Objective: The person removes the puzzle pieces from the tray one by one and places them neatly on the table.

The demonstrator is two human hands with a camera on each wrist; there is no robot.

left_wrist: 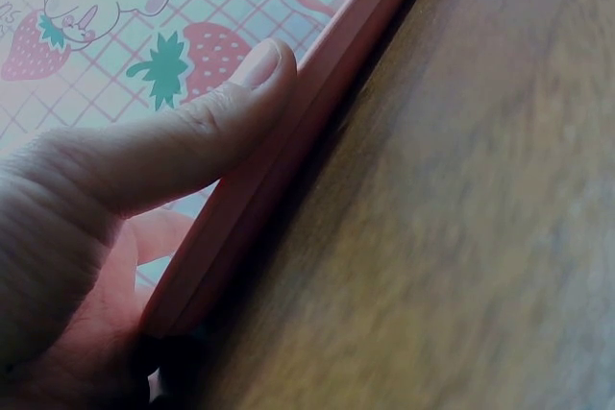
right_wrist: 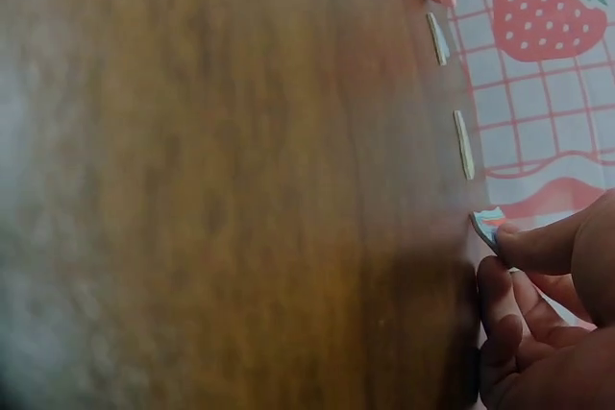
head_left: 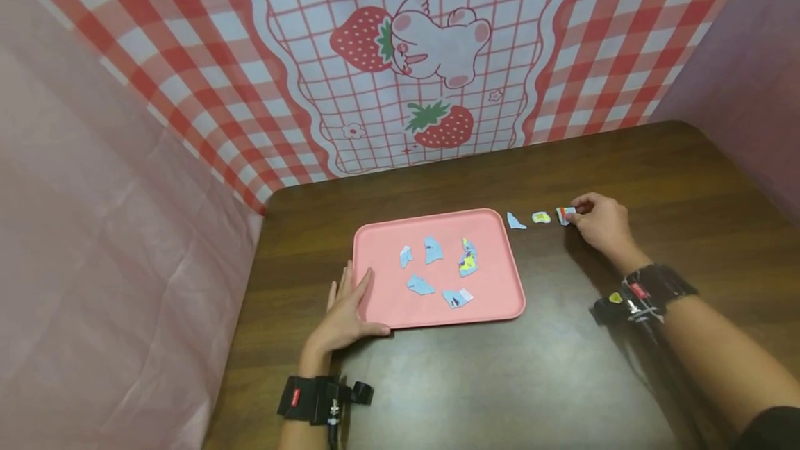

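My right hand [head_left: 603, 222] pinches a small flat puzzle piece [head_left: 564, 215], light blue with a red stripe, between thumb and fingers. In the right wrist view the same piece is tilted at the thumb tip, one edge at the table. My left hand [head_left: 342, 312] spreads round the near left corner of a pink tray [head_left: 381, 311], its straight thumb along the front rim and its fingers at the left side. Several irregular light-blue pieces lie apart on the tray, among them a yellow and purple one [head_left: 467, 259] and one with a white end [head_left: 457, 298].
Just right of the tray, a pale blue piece [head_left: 515, 221] and a yellow-centred piece [head_left: 541, 217] lie in a row with the held one. The brown wooden table [head_left: 450, 387] ends at a strawberry-print cloth [head_left: 431, 96] behind. A pink curtain [head_left: 125, 228] hangs at the left.
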